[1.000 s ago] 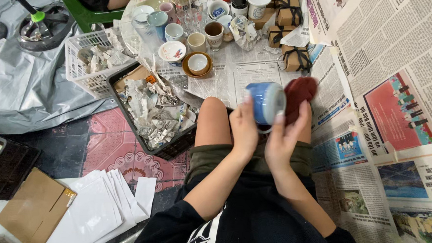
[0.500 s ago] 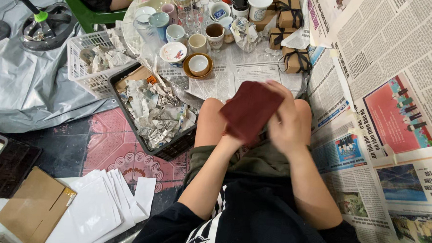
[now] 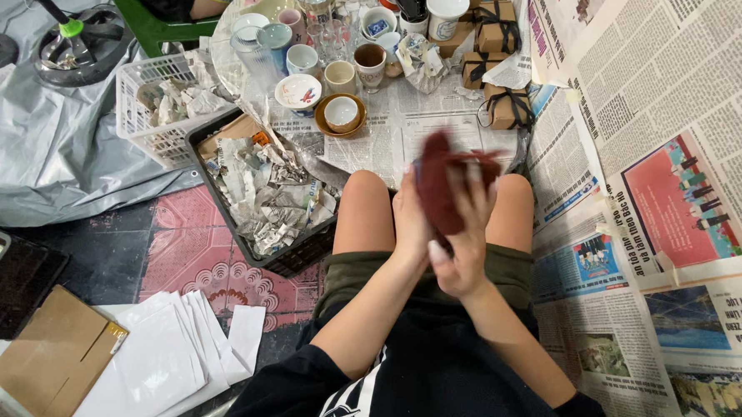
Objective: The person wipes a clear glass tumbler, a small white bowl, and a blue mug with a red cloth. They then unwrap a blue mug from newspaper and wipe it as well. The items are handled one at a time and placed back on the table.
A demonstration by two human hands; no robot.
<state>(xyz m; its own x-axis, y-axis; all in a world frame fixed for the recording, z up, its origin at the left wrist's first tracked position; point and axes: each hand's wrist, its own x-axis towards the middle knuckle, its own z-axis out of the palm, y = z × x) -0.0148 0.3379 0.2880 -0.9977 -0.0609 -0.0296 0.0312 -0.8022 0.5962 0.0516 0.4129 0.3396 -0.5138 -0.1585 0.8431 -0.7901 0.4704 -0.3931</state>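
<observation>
Both of my hands are raised together above my bare knees, wrapped around a dark red cloth [image 3: 437, 185]. My left hand [image 3: 407, 225] presses against the cloth's left side. From the right, my right hand [image 3: 462, 252] lies over it with its fingers spread up across the fabric. The cloth is blurred by motion and bunched into a lump; whatever is inside it is hidden. I sit on the floor on sheets of newspaper [image 3: 640, 162].
A black crate [image 3: 295, 255] of crumpled newspaper stands left of my knee, with a white basket [image 3: 133, 110] behind it. Several cups and bowls [image 3: 342, 113] and small ribbon-tied brown boxes [image 3: 499, 106] are ahead. White sheets [image 3: 173, 350] and a cardboard box [image 3: 51, 361] lie lower left.
A second ago a blue cup showed in my left hand beside the red cloth. The cloth has since come over the cup, and both hands have closed around it.
</observation>
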